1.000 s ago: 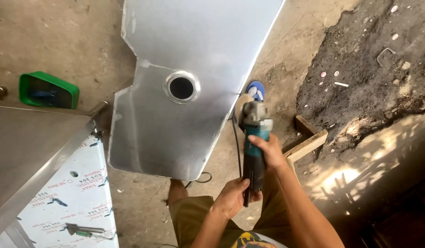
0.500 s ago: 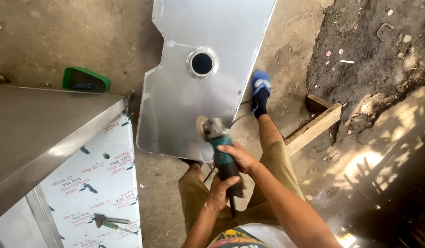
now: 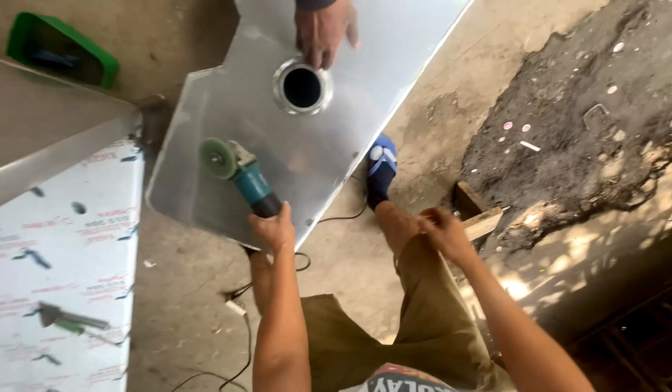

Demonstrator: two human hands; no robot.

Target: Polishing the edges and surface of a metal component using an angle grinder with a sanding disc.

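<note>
My left hand (image 3: 274,227) grips the teal angle grinder (image 3: 238,174) by its handle, with the green disc (image 3: 218,158) resting over the stainless steel sheet (image 3: 336,145) on the ground. My right hand (image 3: 443,231) is off the tool and rests on my right knee, fingers curled on the khaki shorts. The sheet has a round flanged hole (image 3: 302,86) near its middle. Another person's hand (image 3: 323,29) presses on the sheet just above that hole. My foot in a blue sandal (image 3: 381,168) stands at the sheet's right edge.
A steel table (image 3: 53,138) with a protective-film-covered sheet (image 3: 60,276) fills the left side; a small tool (image 3: 67,318) lies on it. A green tray (image 3: 60,51) sits at the top left. The grinder's cord (image 3: 238,305) runs across the concrete. A wooden block (image 3: 477,214) lies beside rubble.
My right hand has left the grinder and gone to my knee. My left hand has moved the grinder left onto the sheet. Another person's hand has appeared at the hole.
</note>
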